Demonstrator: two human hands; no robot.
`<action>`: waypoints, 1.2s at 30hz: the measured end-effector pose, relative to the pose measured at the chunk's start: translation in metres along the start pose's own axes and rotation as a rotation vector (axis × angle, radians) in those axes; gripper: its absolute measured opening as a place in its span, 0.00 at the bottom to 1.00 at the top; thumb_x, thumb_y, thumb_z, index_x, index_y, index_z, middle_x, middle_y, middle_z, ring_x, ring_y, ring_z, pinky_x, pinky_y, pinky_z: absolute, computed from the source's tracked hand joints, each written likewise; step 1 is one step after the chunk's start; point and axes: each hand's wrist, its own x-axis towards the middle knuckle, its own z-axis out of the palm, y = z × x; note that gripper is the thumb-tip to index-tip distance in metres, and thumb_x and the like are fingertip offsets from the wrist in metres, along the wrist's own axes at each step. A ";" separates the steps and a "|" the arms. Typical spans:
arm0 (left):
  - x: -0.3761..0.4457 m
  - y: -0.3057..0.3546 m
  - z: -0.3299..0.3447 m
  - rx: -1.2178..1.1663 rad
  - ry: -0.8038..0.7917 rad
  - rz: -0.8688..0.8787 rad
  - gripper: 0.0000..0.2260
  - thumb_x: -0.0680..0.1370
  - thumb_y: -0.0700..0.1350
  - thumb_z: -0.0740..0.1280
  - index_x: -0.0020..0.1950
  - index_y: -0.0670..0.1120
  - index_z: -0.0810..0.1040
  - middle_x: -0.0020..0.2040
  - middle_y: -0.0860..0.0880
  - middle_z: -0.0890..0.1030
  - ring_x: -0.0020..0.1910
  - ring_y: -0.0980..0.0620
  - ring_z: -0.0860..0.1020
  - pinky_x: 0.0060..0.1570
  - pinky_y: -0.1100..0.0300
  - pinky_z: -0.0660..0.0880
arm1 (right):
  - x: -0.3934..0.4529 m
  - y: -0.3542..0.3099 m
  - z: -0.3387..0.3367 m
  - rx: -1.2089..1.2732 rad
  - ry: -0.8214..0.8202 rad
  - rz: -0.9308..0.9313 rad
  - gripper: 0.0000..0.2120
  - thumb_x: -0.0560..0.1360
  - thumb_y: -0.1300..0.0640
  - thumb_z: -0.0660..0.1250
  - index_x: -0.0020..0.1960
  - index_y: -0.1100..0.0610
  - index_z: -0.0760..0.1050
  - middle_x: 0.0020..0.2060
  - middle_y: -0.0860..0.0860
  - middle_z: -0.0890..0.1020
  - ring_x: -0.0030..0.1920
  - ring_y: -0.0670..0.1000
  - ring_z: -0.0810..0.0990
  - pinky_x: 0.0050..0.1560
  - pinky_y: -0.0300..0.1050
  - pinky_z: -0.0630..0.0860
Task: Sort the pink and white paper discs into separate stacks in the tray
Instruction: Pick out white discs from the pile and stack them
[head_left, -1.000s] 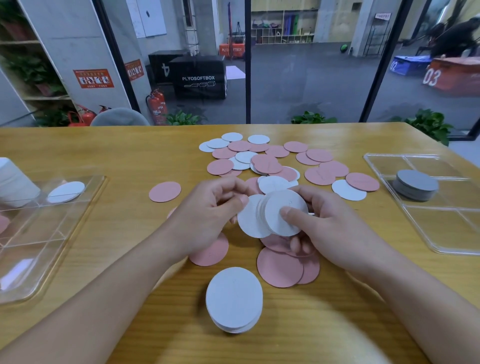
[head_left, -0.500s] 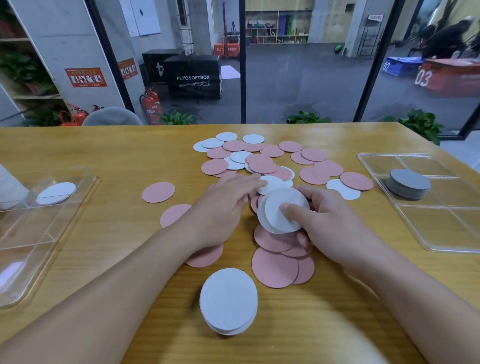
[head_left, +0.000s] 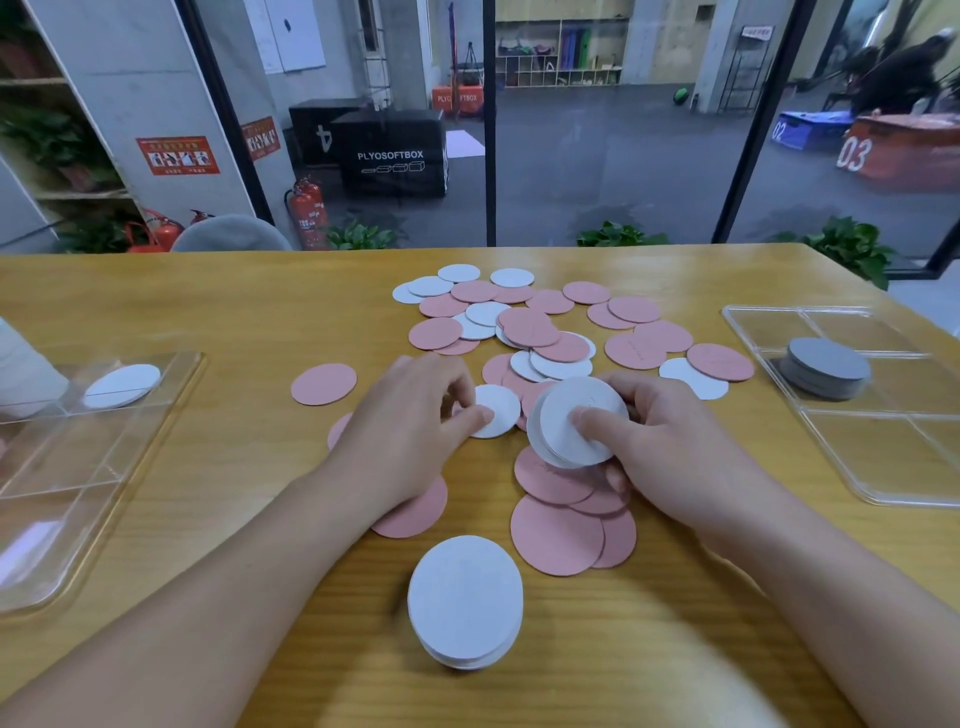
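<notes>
Pinching a white disc (head_left: 496, 410) at table centre, left hand (head_left: 410, 441) has thumb and fingers curled on its near edge. Right hand (head_left: 670, 447) grips a white bundle (head_left: 574, 422) at 3 o'clock of it, thumb on the face. Best lift clear of the pink discs (head_left: 556, 535) beneath, then slide flat onto the bundle. White stack (head_left: 465, 600) sits at 6 o'clock. Trays: left tray (head_left: 104, 483) at 9, right tray (head_left: 883, 457) at 3, grey stack (head_left: 826, 366) inside; mixed pile (head_left: 530, 327) at 12 crowds the reach.

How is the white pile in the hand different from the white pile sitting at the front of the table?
The held white pile is gripped by the right hand, tilted up on edge; the front white pile lies flat on the table, with no hand on it. The held pile sits above pink discs; the front pile rests on bare wood. Both are stacks of round white discs.
</notes>
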 end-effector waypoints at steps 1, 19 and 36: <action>0.000 0.000 0.001 0.004 -0.023 -0.022 0.09 0.81 0.59 0.75 0.56 0.57 0.79 0.55 0.60 0.79 0.59 0.55 0.74 0.55 0.55 0.74 | 0.000 0.000 0.000 0.003 0.000 -0.001 0.07 0.84 0.56 0.69 0.52 0.49 0.86 0.31 0.48 0.79 0.30 0.52 0.74 0.36 0.50 0.71; -0.026 0.004 -0.034 -0.620 -0.185 -0.115 0.04 0.87 0.45 0.69 0.56 0.49 0.82 0.35 0.43 0.82 0.33 0.50 0.72 0.34 0.57 0.70 | -0.003 -0.003 0.001 0.083 -0.098 -0.090 0.08 0.86 0.53 0.68 0.57 0.43 0.84 0.37 0.62 0.81 0.32 0.54 0.77 0.37 0.53 0.73; -0.048 0.007 -0.052 -0.404 -0.106 0.020 0.06 0.81 0.53 0.77 0.52 0.53 0.88 0.45 0.55 0.82 0.41 0.53 0.79 0.47 0.53 0.78 | -0.010 -0.003 0.038 -0.227 -0.026 -0.424 0.06 0.84 0.49 0.72 0.61 0.45 0.81 0.43 0.44 0.84 0.42 0.48 0.82 0.43 0.47 0.78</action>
